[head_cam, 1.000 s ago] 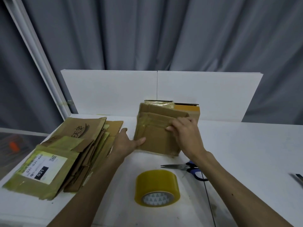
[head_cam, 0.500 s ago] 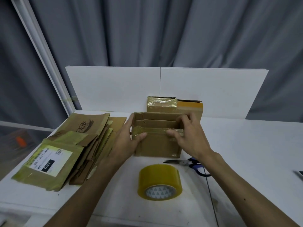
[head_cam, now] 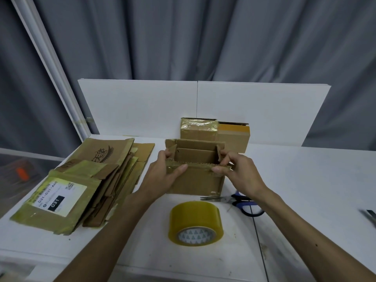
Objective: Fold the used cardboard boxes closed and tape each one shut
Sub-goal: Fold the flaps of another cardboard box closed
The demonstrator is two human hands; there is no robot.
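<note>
Both hands pinch open box (head_cam: 196,180) near flap: left hand (head_cam: 162,176) left corner, right hand (head_cam: 238,174) right; tape roll (head_cam: 195,225) below grip.

The open box (head_cam: 196,180) is matt brown corrugated cardboard — edges rough. The tape roll (head_cam: 195,222) looks glossy, translucent yellow plastic. The table (head_cam: 305,190) is smooth white.

Small brown cardboard box (head_cam: 195,180) upright on white table (head_cam: 305,190), top open. Left hand (head_cam: 162,176) grips its left end, right hand (head_cam: 240,176) pinches the front flap's right end. Yellowish clear tape roll (head_cam: 195,222) just in front, blue-handled scissors (head_cam: 240,202) beside it, stack of flattened brown cartons (head_cam: 81,184) left.
</note>
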